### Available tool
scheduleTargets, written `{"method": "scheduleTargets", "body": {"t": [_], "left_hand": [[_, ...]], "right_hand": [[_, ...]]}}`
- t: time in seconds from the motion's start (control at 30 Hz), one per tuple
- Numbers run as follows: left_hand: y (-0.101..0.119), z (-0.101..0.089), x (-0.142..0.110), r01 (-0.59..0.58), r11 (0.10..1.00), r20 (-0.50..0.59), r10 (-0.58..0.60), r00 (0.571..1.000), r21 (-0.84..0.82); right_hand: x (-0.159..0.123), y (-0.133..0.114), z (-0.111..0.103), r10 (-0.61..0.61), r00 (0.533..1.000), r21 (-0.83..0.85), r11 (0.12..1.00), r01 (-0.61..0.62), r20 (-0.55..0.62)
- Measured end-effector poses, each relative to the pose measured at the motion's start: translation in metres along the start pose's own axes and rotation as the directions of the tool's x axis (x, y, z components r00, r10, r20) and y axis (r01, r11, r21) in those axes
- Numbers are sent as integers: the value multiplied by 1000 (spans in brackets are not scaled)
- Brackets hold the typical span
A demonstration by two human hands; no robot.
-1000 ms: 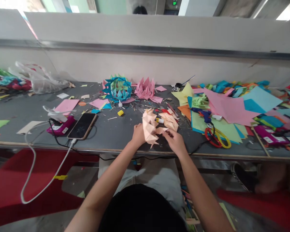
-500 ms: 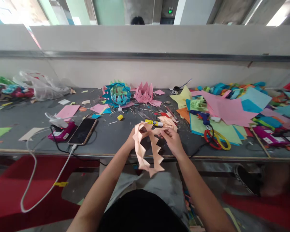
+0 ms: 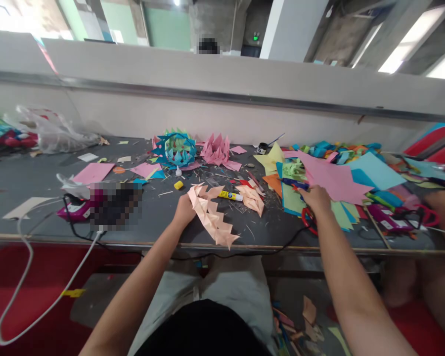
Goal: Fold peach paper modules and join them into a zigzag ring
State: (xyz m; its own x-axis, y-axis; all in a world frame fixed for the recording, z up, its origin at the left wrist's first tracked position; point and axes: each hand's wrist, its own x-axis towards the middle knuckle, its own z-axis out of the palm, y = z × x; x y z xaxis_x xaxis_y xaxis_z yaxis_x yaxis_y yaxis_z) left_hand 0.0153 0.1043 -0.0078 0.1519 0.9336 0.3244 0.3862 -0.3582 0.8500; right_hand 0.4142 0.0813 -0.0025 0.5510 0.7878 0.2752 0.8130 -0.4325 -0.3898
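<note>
My left hand [image 3: 185, 210] is closed on one end of a peach folded-paper strip [image 3: 211, 217], which curves in a row of points above the table's front edge. Out to the right, my right hand [image 3: 317, 199] has its fingers closed round the handle of a blue glue gun [image 3: 294, 183], its nozzle facing left. Just below that hand show the red-handled scissors [image 3: 308, 221], partly covered. Between the hands lie a yellow and white glue stick [image 3: 230, 196] and more folded peach pieces [image 3: 251, 199].
Toward the back stand a blue and green folded-paper ring [image 3: 176, 150] and a pink one [image 3: 215, 150]. Coloured sheets [image 3: 333, 175] pile at right, beside a purple power strip [image 3: 387, 217]. Another purple power strip [image 3: 76, 210] with white cables sits left. Another person's arm [image 3: 443, 212] reaches in at far right.
My right hand has let go of the peach strip and moved right onto the glue gun. The strip, still in my left hand, has opened from a loop and shifted left.
</note>
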Motion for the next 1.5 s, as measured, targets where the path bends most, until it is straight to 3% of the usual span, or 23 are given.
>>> {"method": "scheduleTargets", "body": {"t": [0.17, 0.27, 0.37, 0.5, 0.6, 0.7, 0.8, 0.9, 1.1, 1.5], "left_hand": [[1, 4, -8, -32, 999, -2, 32, 999, -36], [3, 4, -11, -8, 999, -40, 6, 999, -53], [2, 4, -14, -6, 998, -69, 2, 998, -62], [-3, 7, -14, 5, 998, -70, -10, 997, -66], [-8, 9, -13, 24, 998, -57, -27, 998, -55], [-9, 10, -14, 55, 998, -52, -56, 997, -10], [-7, 10, -15, 79, 995, -43, -76, 996, 54], [-5, 10, -17, 95, 990, -40, -92, 995, 100], [-5, 9, -17, 110, 985, 12, -113, 994, 136], [-8, 7, -20, 32, 975, 52, -44, 998, 222]], "right_hand": [[20, 8, -3, 108, 975, -90, 992, -92, 193], [13, 3, -6, 121, 975, -93, 990, -105, 186], [-1, -3, -13, 101, 990, -29, 995, -99, 95], [-27, -18, -20, 15, 999, 94, 996, -11, -49], [-55, -38, -21, -138, 985, 206, 966, 157, -106], [-87, -61, -16, -270, 960, 218, 935, 281, -79], [-114, -82, -6, -354, 935, 200, 918, 343, 25], [-131, -99, 5, -430, 902, 164, 894, 417, 52], [-146, -118, 16, -524, 843, 76, 852, 518, 119], [-153, -118, 30, -623, 782, 9, 782, 623, -8]]}}
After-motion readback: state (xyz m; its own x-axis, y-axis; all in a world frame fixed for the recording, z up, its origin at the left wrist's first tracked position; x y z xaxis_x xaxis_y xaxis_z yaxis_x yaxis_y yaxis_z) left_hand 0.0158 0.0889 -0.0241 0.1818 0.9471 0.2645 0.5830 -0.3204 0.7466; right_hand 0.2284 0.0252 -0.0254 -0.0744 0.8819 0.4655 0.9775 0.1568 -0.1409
